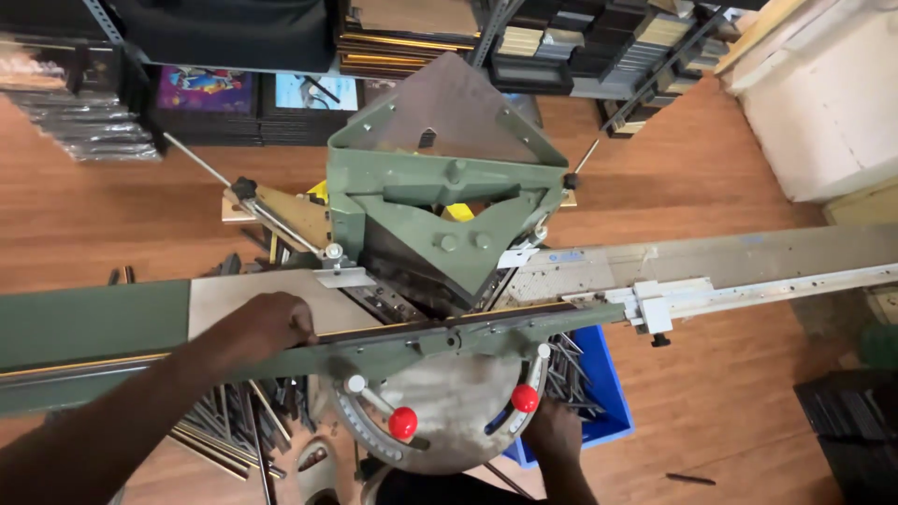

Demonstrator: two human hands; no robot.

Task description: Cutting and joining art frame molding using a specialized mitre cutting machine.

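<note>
A green mitre-cutting machine (440, 201) with a V-shaped blade housing stands in the middle. A long dark moulding strip (440, 327) with a gold edge lies across its table against the green fence. My left hand (267, 323) presses down on the strip just left of the blades. My right hand (552, 430) is low at the machine's front, under the right red-knobbed lever (525, 398), fingers curled; what it grips is hidden. A second red knob (403, 423) sits to the left.
A blue bin (608, 411) of offcuts sits under the right side, with loose moulding scraps (224, 425) on the wooden floor at left. A long measuring rail with a stop (655, 304) extends right. Shelves of frames and mouldings (561, 37) line the back. A white block (823, 103) stands at the right.
</note>
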